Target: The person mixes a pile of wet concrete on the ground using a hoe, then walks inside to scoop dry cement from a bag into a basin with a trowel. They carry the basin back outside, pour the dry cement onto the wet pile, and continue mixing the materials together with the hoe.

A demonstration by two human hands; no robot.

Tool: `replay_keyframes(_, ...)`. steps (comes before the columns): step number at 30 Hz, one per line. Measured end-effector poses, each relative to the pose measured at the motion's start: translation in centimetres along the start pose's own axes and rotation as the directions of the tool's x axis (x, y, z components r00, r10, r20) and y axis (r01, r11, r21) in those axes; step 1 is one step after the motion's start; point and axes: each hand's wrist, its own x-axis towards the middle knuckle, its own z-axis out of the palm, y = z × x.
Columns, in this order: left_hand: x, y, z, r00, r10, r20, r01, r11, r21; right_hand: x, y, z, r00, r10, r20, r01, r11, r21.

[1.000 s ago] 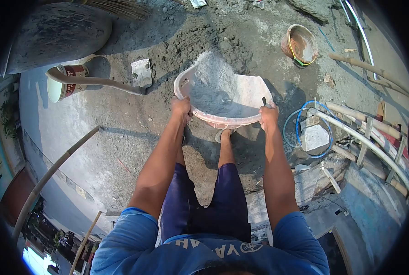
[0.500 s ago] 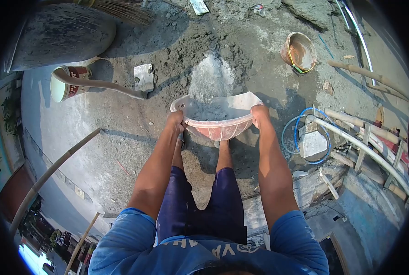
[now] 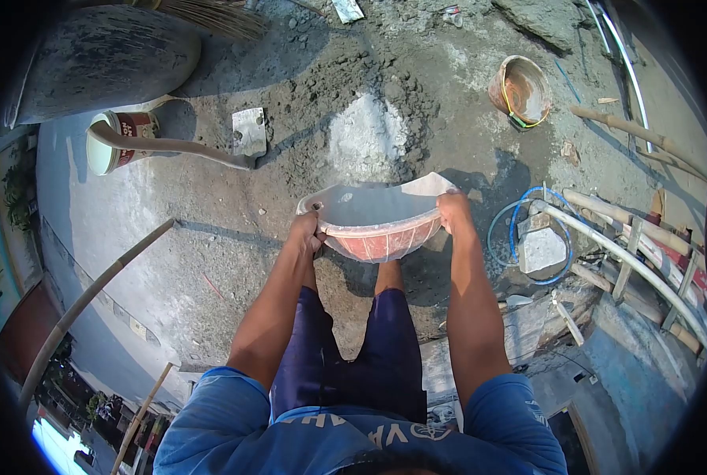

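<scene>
Two hands: I saw my left hand (image 3: 307,230) and right hand (image 3: 452,212) both closed around the rim of the pan (image 3: 379,226), one on each side.
Pan position: it hung in front of my knees, tipped away from me, just short of the pale powder heap (image 3: 365,136) on the ground.
Pan contents: the inside looked nearly bare — only a grey-white film on the wall; I could not tell whether any powder clung at the bottom.
Doing it well: in my judgement, the grip wanted to stay even on both sides, with the far lip kept low and close over the heap so that whatever left the pan landed on the mound and not across the darker sand (image 3: 345,75) round it.
Heap: it sat in the middle of that sand ring, apart from the pan.
Orange bucket (image 3: 520,89): it stood well to the right, tilted, its inside crusted and apparently without a load.
Paint tin (image 3: 117,136): it was at the left with a curved handle (image 3: 167,145) lying over it, running to a flat blade (image 3: 248,131) — I could not see inside.
Blue hose (image 3: 502,231): it was coiled beside my right arm, round a pale block (image 3: 545,247).
</scene>
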Motion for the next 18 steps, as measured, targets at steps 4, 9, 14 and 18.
replay_keyframes(4, -0.6, 0.0, 0.4, 0.992, 0.110, 0.068, -0.118, 0.986, 0.116, -1.4, -0.2, -1.1, 0.977, -0.197, -0.082, 0.201, 0.978, 0.050)
replay_keyframes(9, -2.0, 0.4, 2.7, 0.998, -0.032, -0.047, 0.033, 0.999, 0.018, 2.7, 0.7, -1.4, 0.991, 0.111, 0.069, -0.108, 0.993, -0.043)
replay_keyframes(14, -6.2, -0.4, 3.4, 0.946, 0.323, -0.003, -0.321, 0.943, 0.092, -2.2, 0.2, -3.8, 0.988, -0.144, -0.053, 0.147, 0.986, 0.073)
replay_keyframes(18, -3.2, -0.4, 4.2, 0.995, 0.103, 0.001, -0.103, 0.994, 0.045, 1.8, 1.8, -3.8, 0.999, -0.040, -0.012, 0.039, 0.999, -0.027)
